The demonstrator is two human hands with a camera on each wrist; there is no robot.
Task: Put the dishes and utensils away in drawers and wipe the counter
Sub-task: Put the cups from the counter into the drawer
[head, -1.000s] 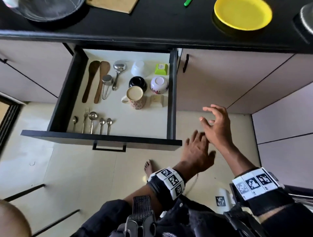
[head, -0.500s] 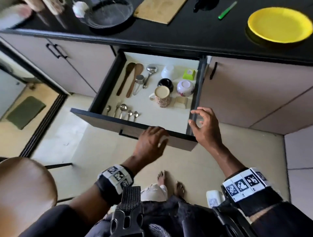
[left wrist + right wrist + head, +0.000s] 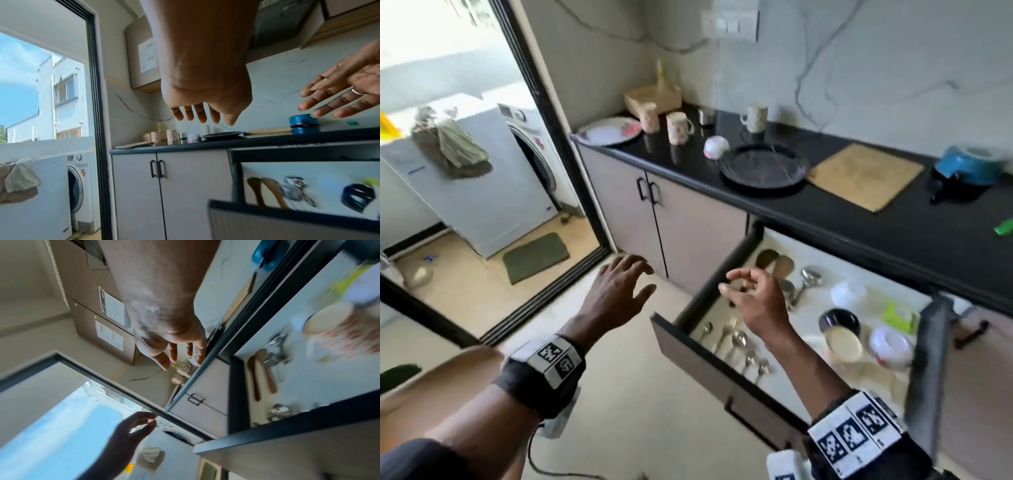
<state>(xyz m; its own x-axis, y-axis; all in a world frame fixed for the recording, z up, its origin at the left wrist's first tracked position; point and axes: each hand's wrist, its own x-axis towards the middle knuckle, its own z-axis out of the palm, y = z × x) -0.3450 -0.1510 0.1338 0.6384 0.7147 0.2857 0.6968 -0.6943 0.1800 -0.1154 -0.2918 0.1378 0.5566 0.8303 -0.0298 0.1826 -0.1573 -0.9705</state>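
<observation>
- Head view: the drawer (image 3: pixel 808 329) already holds spoons (image 3: pixel 739 346) and cups.
- Mugs (image 3: pixel 678 127) and plates (image 3: pixel 610 132) remain on the table (image 3: pixel 893 226).
- Left hand (image 3: pixel 616 291) and right hand (image 3: pixel 753 301) are empty, with relaxed fingers.

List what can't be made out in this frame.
- Mug and bowl in the drawer: motion-blurred in head view.
- Green item on the counter: cut off by the right edge.
- Spatulas: handles hidden behind the right hand.
</observation>
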